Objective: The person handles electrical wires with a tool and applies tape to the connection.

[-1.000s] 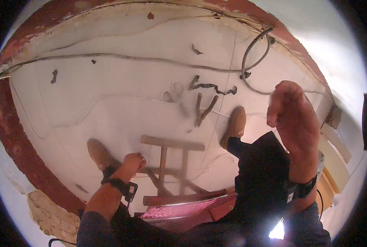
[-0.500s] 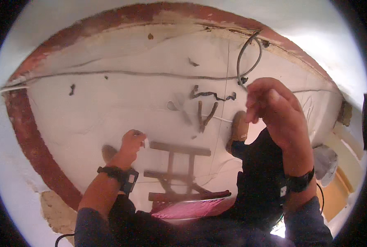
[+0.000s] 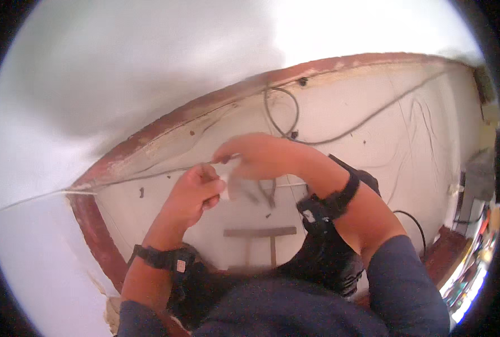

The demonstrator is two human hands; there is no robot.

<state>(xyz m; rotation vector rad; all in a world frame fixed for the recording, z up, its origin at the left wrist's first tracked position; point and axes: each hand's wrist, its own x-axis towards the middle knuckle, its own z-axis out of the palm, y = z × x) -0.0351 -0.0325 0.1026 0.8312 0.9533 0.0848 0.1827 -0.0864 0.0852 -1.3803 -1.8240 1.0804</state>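
My left hand (image 3: 189,196) is raised in front of me, its fingers curled together on a small white object (image 3: 225,185) whose kind I cannot make out. Close by on its right, my right hand (image 3: 264,157) reaches across with bent fingers, the tips pinched together near the left fingertips. Blur and the fingers themselves hide what, if anything, the right hand grips. Each wrist wears a black strap with a small device. Below the hands, a wooden frame like a stool or small ladder (image 3: 260,231) shows partly, its lower part hidden by my clothing.
A grey cable (image 3: 351,135) runs along the pale floor (image 3: 339,104) and loops near the red-brown wall border (image 3: 216,95). Some V-shaped pieces (image 3: 268,194) lie beyond my hands. Assorted items (image 3: 480,247) stand at the far right.
My right hand has swung left and now meets the left hand, which has risen slightly to the right. The view has shifted, showing more wall and less of the wooden frame.
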